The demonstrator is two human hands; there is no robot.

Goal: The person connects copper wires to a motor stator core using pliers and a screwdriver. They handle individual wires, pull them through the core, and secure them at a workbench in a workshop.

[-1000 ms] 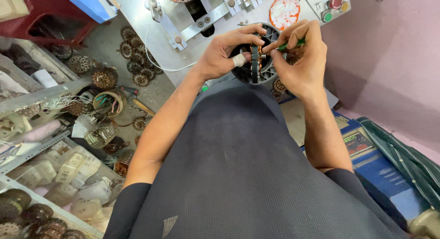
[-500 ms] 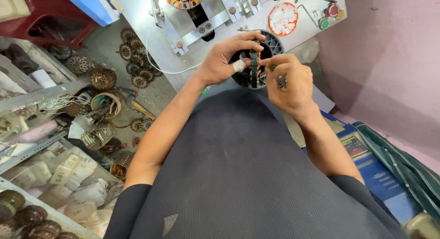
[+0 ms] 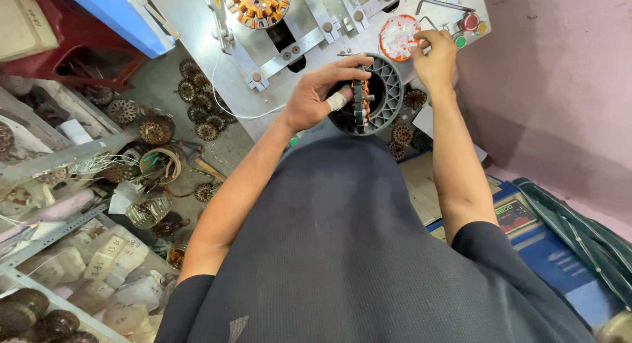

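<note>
Left hand (image 3: 315, 99) gripping a dark laminated stator core with copper windings (image 3: 360, 105) inside a grey ribbed round fixture (image 3: 388, 93) at upper centre; right hand (image 3: 434, 53) pinching at a white-and-orange disc (image 3: 397, 37), winding unfinished.

Head camera looks steeply down, close above the workbench (image 3: 197, 27).

Dark stator (image 3: 361, 105) with orange windings sits against a black ribbed ring (image 3: 388, 86), white tape on one of the left hand's (image 3: 315, 99) fingers. Copper-orange coil (image 3: 257, 4) above on the pale grey surface (image 3: 237, 73). Red button (image 3: 469, 22), green one (image 3: 460, 42), pink wall (image 3: 559, 86), charcoal shirt (image 3: 355, 251).
</note>
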